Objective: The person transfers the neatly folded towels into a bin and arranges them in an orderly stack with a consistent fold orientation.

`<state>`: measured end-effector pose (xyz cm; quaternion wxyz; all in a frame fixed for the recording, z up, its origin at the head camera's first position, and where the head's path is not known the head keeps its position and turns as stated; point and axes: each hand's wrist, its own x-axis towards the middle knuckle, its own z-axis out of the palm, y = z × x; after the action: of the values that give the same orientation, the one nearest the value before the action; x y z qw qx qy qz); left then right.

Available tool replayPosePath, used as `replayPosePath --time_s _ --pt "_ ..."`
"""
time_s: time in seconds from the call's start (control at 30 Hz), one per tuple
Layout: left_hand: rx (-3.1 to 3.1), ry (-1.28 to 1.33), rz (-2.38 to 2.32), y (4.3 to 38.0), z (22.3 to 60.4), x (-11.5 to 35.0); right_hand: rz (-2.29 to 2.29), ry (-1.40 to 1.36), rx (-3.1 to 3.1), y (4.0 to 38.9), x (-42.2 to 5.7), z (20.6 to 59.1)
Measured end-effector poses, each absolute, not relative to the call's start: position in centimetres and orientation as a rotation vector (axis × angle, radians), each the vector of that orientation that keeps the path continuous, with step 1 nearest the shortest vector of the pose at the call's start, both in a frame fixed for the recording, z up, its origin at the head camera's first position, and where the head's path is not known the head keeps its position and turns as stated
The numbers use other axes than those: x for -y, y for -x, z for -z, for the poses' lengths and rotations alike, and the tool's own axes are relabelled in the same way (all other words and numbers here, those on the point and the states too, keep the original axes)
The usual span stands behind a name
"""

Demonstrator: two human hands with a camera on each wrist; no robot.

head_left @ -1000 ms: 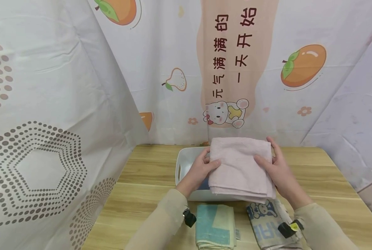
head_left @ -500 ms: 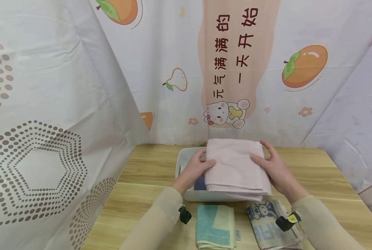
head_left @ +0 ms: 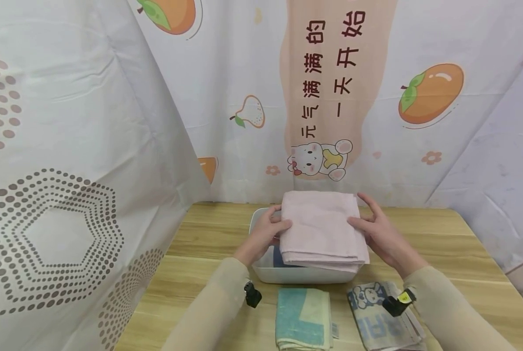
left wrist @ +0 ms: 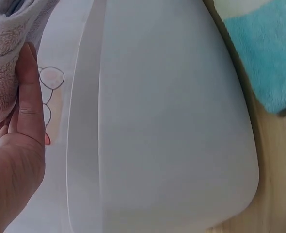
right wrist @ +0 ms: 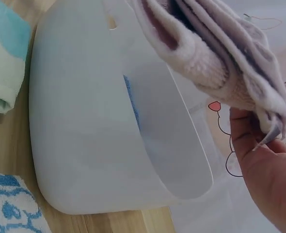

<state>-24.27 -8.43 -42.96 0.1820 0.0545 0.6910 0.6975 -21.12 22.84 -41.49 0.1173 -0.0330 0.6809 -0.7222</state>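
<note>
A folded pale pink towel [head_left: 320, 224] is held up over a white plastic bin [head_left: 305, 277] in the head view. My left hand [head_left: 266, 234] grips its left edge, thumb on top and fingers beneath. On the opposite edge my right hand [head_left: 382, 236] pinches the cloth the same way. Several folded layers of the towel [right wrist: 240, 63] show in the right wrist view, above the bin's open rim. Inside the bin lies something dark blue [head_left: 283, 257], mostly covered by the towel in the head view.
In front of the bin, a folded teal and cream towel [head_left: 303, 319] lies on the wooden table [head_left: 200, 258]. To its right is a folded grey and blue towel [head_left: 380, 317] with a bear print. A printed curtain [head_left: 244, 58] hangs behind the table.
Both hands have carried the pink towel a little to the left and slightly up, further over the bin. The two towels in front have stayed put.
</note>
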Motion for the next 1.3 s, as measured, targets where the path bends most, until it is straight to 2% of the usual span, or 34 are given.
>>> replayPosePath --time_s 0.73,1.3 --pt "-1.991 -0.102 -2.023 25.6 43.1 10.1 1.951 0.066 -2.154 24.0 -20.6 42.3" --pt "-2.109 -0.016 -1.836 26.7 44.1 10.6 1.789 0.067 -2.298 25.3 -19.5 43.7"
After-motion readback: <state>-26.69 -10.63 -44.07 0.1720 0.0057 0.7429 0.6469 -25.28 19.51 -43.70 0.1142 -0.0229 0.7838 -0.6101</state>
